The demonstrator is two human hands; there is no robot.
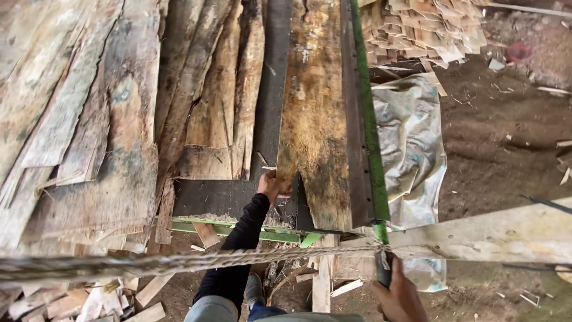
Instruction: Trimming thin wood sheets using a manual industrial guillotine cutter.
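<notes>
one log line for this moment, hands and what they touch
left hand: grips near edge of veneer sheet on cutter bed | right hand: closed on green lever handle | cut pieces: piled beyond

right hand (398,296): wrist cut by bottom edge | veneer pile (429,27): top cropped

Dirt floor (506,137) littered with wood scraps (429,27), daylit.

A rough wood-veneer workshop, open to bare dirt floor (506,149). Weathered veneer sheets (89,119) lie heaped beside a green-framed cutting blade (369,131), with trimmed offcuts (429,27) stacked behind and scraps (89,301) littering the ground.
</notes>
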